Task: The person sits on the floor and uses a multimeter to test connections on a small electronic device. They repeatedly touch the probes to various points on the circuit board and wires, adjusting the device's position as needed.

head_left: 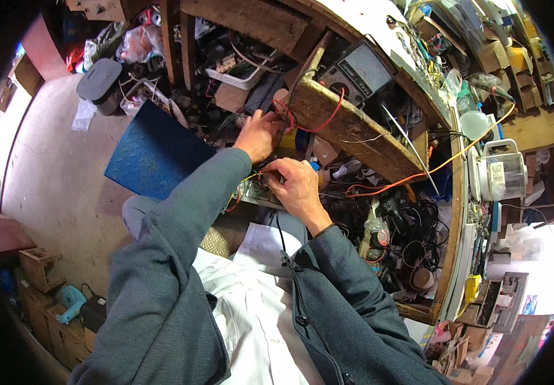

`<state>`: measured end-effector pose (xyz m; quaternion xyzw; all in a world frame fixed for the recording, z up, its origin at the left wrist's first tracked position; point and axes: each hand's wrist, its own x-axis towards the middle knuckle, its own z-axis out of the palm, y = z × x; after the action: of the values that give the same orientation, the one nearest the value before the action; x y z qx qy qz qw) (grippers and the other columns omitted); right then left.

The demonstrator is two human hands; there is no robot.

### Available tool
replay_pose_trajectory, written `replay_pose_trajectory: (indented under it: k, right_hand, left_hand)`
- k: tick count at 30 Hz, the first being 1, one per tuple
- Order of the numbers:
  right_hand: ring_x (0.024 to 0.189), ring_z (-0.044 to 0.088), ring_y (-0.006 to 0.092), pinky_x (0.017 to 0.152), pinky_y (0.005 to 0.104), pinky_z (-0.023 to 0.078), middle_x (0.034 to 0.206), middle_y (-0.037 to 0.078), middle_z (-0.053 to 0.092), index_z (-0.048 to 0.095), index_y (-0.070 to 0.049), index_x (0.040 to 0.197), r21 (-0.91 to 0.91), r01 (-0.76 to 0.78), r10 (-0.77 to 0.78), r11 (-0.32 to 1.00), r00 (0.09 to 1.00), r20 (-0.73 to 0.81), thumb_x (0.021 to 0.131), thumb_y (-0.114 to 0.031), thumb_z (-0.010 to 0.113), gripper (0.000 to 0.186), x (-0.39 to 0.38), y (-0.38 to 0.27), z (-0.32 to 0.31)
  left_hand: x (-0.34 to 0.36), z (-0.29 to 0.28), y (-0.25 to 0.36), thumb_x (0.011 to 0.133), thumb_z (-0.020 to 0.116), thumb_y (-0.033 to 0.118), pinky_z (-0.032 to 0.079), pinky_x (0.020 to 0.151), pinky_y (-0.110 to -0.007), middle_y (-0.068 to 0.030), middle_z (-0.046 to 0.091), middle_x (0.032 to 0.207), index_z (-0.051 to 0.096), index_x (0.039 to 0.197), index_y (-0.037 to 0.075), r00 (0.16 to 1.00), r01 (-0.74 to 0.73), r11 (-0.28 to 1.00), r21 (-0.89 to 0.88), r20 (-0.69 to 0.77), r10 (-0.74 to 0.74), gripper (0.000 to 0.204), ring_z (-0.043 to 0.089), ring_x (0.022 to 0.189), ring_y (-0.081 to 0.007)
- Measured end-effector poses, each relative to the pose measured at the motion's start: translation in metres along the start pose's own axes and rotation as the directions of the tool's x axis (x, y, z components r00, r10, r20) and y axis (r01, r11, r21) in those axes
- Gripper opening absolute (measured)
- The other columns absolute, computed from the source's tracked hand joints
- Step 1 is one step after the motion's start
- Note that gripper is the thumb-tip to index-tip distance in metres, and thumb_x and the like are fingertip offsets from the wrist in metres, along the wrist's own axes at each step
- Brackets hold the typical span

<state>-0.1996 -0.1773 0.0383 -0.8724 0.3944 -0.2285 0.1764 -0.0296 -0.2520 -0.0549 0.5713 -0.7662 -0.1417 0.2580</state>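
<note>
My right hand (296, 186) is closed in a pinch over my lap, its thumb and forefinger at a thin orange-yellow wire (254, 174). Below the fingers lies a flat silvery piece (257, 192), mostly covered by the hand. Farther forward, my left hand (261, 133) has its fingers curled beside a red test lead (334, 114); what they grip is too small and dark to make out. That lead loops over the edge of a wooden board toward an analog multimeter (359, 72) on the shelf at the right.
A blue textured panel (155, 151) stands left of my forearm. Tangled black cables (411, 237) fill a wooden compartment on the right, and an orange cord (386, 187) crosses it. Ahead is a white tray (238, 78) among clutter. A clear lidded container (502, 170) stands far right.
</note>
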Motion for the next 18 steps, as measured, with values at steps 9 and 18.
replay_pose_trajectory:
  k: [9, 18]
  right_hand:
    - [0.088, 0.072, 0.0291, 0.074, 0.0420, 0.048, 0.089, 0.006, 0.075, 0.076, -0.012, 0.093, 0.011, 0.010, -0.009, 1.000, 1.000, -0.010, 0.083, -0.018, 0.077, 0.011, 0.000, 0.002, 0.004]
    - [0.088, 0.072, 0.0297, 0.074, 0.0421, 0.048, 0.090, 0.007, 0.075, 0.076, -0.011, 0.093, 0.003, -0.020, 0.020, 1.000, 1.000, -0.009, 0.084, -0.018, 0.077, 0.012, -0.002, 0.004, 0.001]
  left_hand:
    - [0.011, 0.035, -0.014, 0.089, 0.064, 0.015, 0.048, 0.102, -0.049, -0.0139, 0.052, 0.149, 0.058, 0.147, 0.014, 0.989, -0.114, 0.965, 0.236, -0.062, 0.132, 0.059, 0.052, 0.132, -0.0367]
    - [0.009, 0.016, 0.010, 0.088, 0.065, 0.016, 0.050, 0.099, -0.048, -0.0152, 0.055, 0.146, 0.064, 0.138, 0.013, 0.999, -0.032, 0.985, 0.172, -0.022, 0.036, 0.050, 0.054, 0.126, -0.0369]
